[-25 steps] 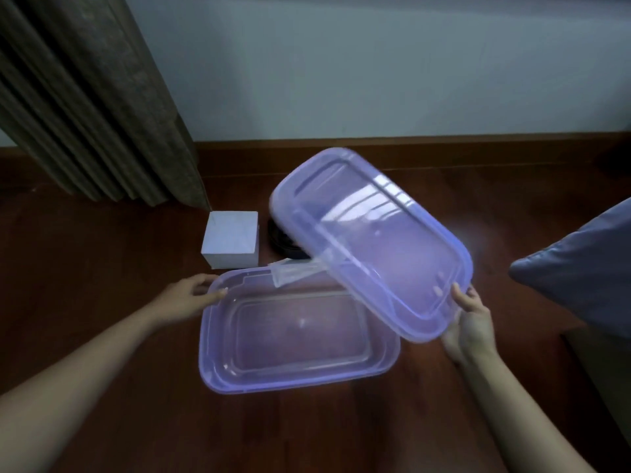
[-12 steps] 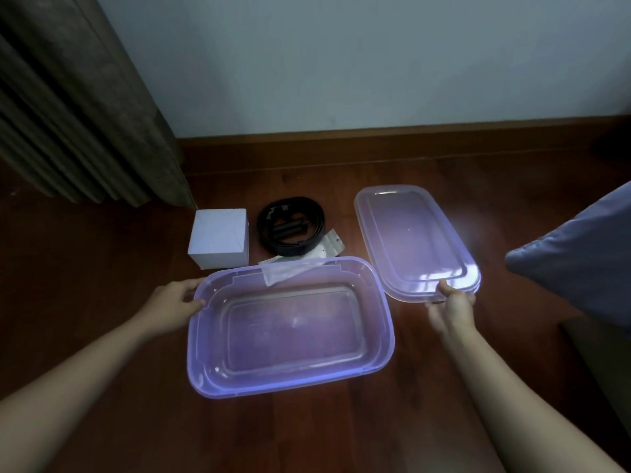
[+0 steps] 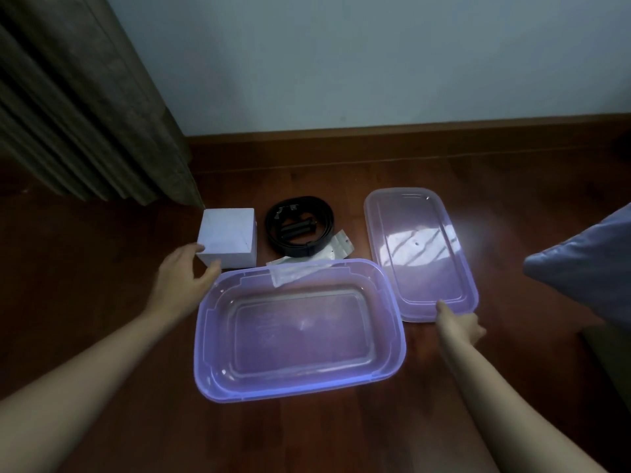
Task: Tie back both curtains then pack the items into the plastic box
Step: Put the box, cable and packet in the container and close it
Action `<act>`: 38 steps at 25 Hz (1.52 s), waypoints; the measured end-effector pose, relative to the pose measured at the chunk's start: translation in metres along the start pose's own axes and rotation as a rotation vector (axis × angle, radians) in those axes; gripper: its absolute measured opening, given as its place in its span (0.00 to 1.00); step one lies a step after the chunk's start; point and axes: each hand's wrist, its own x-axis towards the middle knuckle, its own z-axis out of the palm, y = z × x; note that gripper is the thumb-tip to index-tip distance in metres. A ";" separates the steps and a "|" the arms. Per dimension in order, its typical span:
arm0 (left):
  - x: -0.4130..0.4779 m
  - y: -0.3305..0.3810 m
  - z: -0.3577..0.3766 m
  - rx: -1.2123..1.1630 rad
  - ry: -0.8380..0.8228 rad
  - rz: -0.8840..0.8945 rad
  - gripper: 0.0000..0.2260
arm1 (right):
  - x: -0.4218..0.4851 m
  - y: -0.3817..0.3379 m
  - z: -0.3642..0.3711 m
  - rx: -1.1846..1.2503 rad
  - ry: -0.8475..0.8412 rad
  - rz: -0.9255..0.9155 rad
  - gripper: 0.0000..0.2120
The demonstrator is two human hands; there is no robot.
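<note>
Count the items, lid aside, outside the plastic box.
3: a white box at the left hand, a coiled black belt right of it, and a clear packet partly behind the plastic box's far rim. Nothing else shows.

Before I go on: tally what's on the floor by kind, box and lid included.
plastic box: 1
lid: 1
white box: 1
black belt, coiled: 1
packet: 1
Total: 5
</note>
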 end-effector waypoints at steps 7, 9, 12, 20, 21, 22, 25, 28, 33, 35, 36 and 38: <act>0.058 0.018 0.028 0.201 -0.223 -0.093 0.37 | -0.055 -0.003 0.029 -0.195 -0.518 -0.875 0.37; 0.062 0.017 0.037 0.196 -0.280 -0.142 0.38 | -0.051 0.001 0.034 -0.264 -0.530 -0.914 0.39; 0.063 0.021 0.045 0.152 -0.262 -0.180 0.35 | -0.050 0.002 0.038 -0.244 -0.509 -0.864 0.42; 0.059 0.018 0.013 -0.082 -0.042 -0.206 0.30 | -0.051 0.005 0.040 -0.255 -0.453 -0.918 0.43; 0.053 0.022 0.005 -0.169 -0.041 -0.208 0.28 | -0.050 0.005 0.039 -0.268 -0.456 -0.905 0.43; 0.047 0.027 -0.003 -0.301 -0.061 -0.231 0.26 | -0.050 0.005 0.038 -0.288 -0.467 -0.879 0.43; 0.030 0.049 -0.029 -0.796 -0.139 -0.336 0.25 | -0.054 0.004 0.036 -0.375 -0.391 -0.929 0.37; 0.014 0.069 -0.048 -1.125 -0.282 -0.429 0.22 | -0.069 -0.007 0.029 -0.356 -0.204 -1.112 0.33; -0.005 0.072 -0.040 -1.169 -0.830 -0.725 0.29 | -0.121 -0.047 0.019 0.179 -0.912 -0.743 0.36; -0.014 0.068 -0.023 -1.042 -0.982 -0.768 0.34 | -0.130 -0.049 0.020 0.166 -1.044 -0.670 0.34; -0.018 0.067 -0.015 -0.998 -1.016 -0.780 0.36 | -0.133 -0.045 0.022 0.124 -1.043 -0.676 0.34; -0.029 0.065 0.000 -1.005 -0.971 -0.819 0.37 | -0.136 -0.033 0.028 0.076 -0.969 -0.614 0.34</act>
